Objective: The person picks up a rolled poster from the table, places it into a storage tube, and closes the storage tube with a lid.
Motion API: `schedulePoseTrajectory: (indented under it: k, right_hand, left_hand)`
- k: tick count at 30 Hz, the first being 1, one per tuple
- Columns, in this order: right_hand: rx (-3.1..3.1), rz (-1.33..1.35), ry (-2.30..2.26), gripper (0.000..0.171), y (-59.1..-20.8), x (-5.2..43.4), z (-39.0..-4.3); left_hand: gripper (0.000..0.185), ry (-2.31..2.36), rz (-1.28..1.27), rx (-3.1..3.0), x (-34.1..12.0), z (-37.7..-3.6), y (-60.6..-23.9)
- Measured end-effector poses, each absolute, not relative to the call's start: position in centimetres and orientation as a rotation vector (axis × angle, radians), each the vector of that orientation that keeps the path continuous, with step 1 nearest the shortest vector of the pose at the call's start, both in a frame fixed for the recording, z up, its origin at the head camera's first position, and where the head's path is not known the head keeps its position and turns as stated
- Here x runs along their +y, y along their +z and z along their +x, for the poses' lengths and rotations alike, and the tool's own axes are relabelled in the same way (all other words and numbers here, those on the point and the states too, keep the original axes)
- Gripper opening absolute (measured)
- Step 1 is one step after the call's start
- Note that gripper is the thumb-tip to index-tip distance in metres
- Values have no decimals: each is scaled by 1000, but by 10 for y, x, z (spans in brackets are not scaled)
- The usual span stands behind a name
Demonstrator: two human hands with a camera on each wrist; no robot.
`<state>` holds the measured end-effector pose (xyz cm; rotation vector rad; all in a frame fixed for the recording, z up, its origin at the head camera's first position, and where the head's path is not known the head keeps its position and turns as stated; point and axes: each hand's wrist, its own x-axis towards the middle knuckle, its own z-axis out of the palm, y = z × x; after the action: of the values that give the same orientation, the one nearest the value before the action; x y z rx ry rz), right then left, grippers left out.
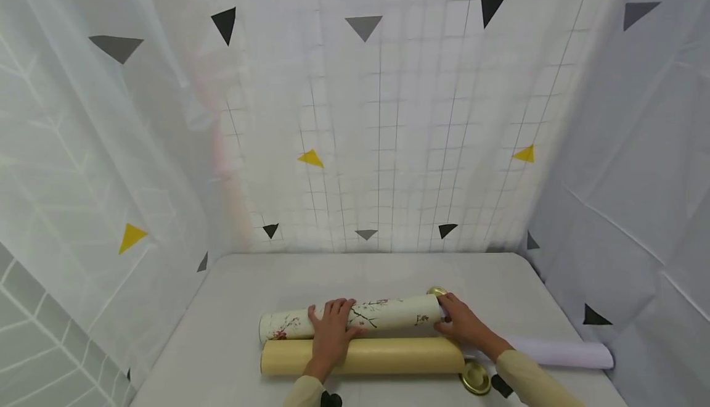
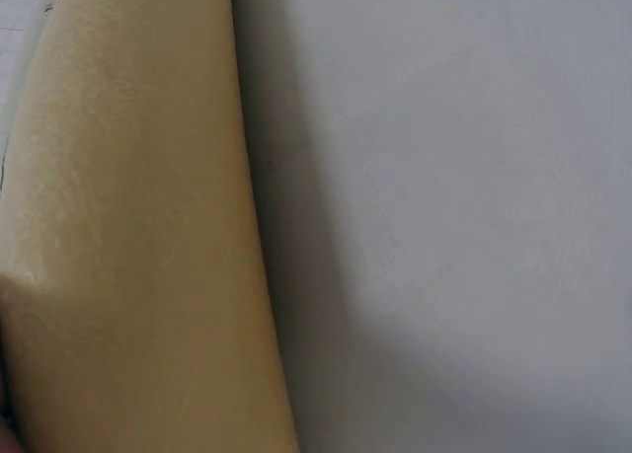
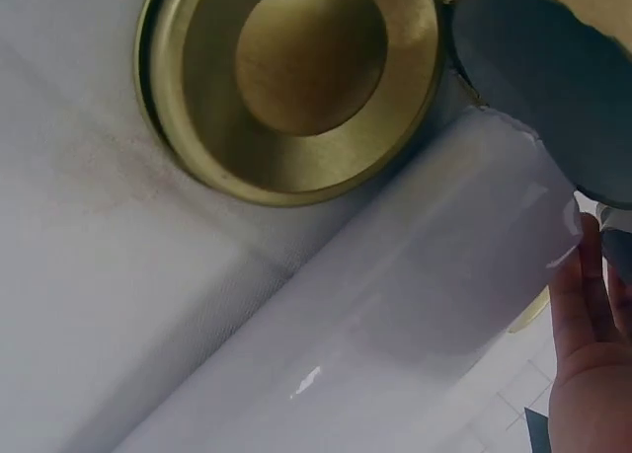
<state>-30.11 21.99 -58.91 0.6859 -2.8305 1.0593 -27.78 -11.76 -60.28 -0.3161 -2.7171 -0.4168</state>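
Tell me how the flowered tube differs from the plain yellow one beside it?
The flowered tube is white with printed blossom branches; the yellow tube is plain. The flowered tube lies farther from the person, under both hands, left hand and right hand; the yellow tube lies nearer. Both lie flat, side by side.

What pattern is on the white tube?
Red blossoms on dark branches decorate the white tube, clearest in the head view.

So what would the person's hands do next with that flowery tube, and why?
Probably slide the rolled white sheet further into the flowered tube. The right hand holds the sheet at the tube's open right end, the left hand steadies the tube from above, most of the sheet lies outside, and a gold cap lies loose nearby.
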Motion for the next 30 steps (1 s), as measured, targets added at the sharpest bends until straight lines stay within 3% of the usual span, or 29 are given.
schedulePoseTrajectory:
  k: [30]
  right_hand:
    - [-2857, 728, 1251, 58, -594, 220, -306]
  left_hand:
    - [66, -448, -319, -2718, -117, -277, -601]
